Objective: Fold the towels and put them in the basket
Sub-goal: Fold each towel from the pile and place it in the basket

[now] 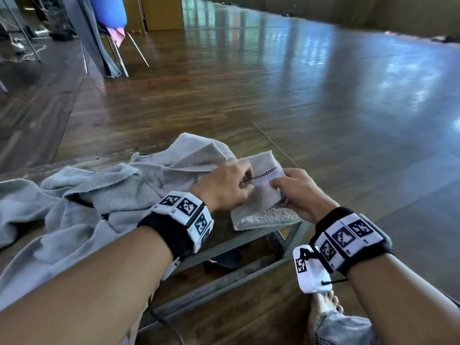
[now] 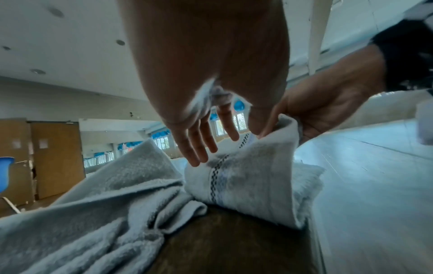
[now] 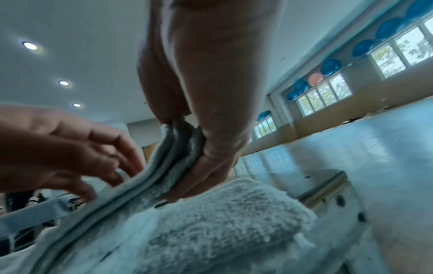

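Observation:
A small grey towel (image 1: 261,207) with a dark checked stripe lies partly folded at the table's right end. My left hand (image 1: 224,188) reaches over it from the left. Its thumb and forefinger pinch the striped edge, while the other fingers (image 2: 199,148) stretch out above the cloth (image 2: 253,178). My right hand (image 1: 296,192) grips the stacked layers of the same towel (image 3: 211,218) between thumb and fingers (image 3: 199,178), lifting that edge. A heap of crumpled grey towels (image 1: 99,195) lies to the left. No basket is in view.
The table (image 1: 276,143) has a see-through top on a metal frame (image 1: 224,277), and its right edge is close to the towel. Wooden floor stretches beyond. A chair with blue and pink items (image 1: 112,33) stands far left. A bare foot (image 1: 323,305) is below right.

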Demonstrator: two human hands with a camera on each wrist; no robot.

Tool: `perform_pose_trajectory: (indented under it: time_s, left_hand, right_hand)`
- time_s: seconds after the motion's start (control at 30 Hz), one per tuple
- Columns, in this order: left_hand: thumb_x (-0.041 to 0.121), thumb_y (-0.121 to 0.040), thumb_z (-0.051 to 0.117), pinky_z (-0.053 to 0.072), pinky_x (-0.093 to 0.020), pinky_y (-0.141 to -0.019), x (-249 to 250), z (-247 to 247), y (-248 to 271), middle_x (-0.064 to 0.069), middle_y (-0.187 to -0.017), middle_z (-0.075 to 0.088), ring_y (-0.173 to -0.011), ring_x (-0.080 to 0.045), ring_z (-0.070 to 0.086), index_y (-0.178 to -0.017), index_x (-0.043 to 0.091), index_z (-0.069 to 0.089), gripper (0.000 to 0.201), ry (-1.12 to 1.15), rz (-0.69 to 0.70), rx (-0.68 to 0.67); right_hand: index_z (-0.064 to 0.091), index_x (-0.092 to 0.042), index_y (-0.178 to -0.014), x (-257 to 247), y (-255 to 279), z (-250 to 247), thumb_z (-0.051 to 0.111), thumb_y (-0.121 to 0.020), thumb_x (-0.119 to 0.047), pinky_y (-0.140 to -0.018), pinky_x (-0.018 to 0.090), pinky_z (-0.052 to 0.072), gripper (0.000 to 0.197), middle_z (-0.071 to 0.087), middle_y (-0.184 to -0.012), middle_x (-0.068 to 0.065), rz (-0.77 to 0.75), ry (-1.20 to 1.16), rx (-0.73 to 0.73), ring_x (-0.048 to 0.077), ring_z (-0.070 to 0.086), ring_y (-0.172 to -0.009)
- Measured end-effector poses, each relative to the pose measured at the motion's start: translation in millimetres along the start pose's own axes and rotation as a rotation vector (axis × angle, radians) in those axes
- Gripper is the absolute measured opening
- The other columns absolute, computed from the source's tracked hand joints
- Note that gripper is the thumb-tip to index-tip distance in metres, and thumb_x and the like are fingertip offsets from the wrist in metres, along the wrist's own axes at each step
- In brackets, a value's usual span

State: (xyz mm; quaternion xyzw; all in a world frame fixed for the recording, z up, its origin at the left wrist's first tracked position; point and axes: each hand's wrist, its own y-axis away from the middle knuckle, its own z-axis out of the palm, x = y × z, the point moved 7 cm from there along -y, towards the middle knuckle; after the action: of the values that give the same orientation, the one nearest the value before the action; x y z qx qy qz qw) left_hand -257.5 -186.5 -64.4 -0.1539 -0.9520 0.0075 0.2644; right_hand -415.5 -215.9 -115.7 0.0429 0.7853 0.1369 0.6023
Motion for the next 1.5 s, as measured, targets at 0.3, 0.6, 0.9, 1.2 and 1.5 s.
perform_pose_trajectory:
  time_s: [0.3,0.6,0.9,1.2,1.5]
  left_hand:
    - [0.059,-0.081,0.068,0.034,-0.047,-0.114,4,48,11,0.001,-0.159,0.02,-0.143,-0.026,0.032,-0.144,0.037,0.037,0.073,-0.15,-0.028,-0.335]
    - [0.066,-0.077,0.064,-0.012,-0.074,-0.108,-14,57,6,0.004,-0.166,0.012,-0.153,-0.032,-0.003,-0.141,0.058,0.029,0.074,-0.423,-0.15,-0.403]
    - [0.071,-0.076,0.06,-0.01,-0.063,-0.117,-13,47,-3,-0.005,-0.158,0.029,-0.151,-0.024,0.013,-0.14,0.04,0.037,0.075,-0.375,-0.089,-0.326]
    - [0.045,-0.106,0.023,0.007,-0.054,-0.123,9,83,-5,-0.018,-0.166,0.005,-0.153,-0.028,0.012,-0.157,0.022,0.023,0.056,-0.267,0.023,-0.436]
    - [0.026,-0.106,0.041,0.027,-0.021,-0.116,35,73,-4,-0.003,-0.148,0.052,-0.139,-0.015,0.043,-0.147,0.017,0.047,0.042,0.093,0.191,-0.275]
  right_hand:
    - [0.068,0.0,-0.101,22,-2,-49,0.068,-0.082,-0.005,-0.076,0.039,0.059,0.02,0.073,-0.101,0.017,0.07,0.323,0.208,0.021,0.067,-0.08]
    - [0.069,-0.004,-0.082,22,2,-43,0.066,-0.088,-0.016,-0.05,0.021,0.04,0.014,0.065,-0.08,0.002,-0.021,0.586,0.154,0.011,0.056,-0.063]
    - [0.071,-0.013,-0.097,29,-4,-26,0.075,-0.087,-0.013,-0.089,0.048,0.06,0.011,0.072,-0.103,0.011,-0.06,0.353,0.063,0.029,0.07,-0.099]
    - [0.076,-0.015,-0.071,30,0,-39,0.073,-0.084,-0.007,-0.062,0.025,0.063,0.016,0.076,-0.073,0.002,-0.045,0.393,0.166,0.01,0.073,-0.059]
    - [0.075,-0.017,-0.066,33,-2,-34,0.066,-0.081,-0.008,-0.059,0.027,0.053,0.02,0.072,-0.065,0.004,-0.057,0.507,0.111,0.016,0.065,-0.067]
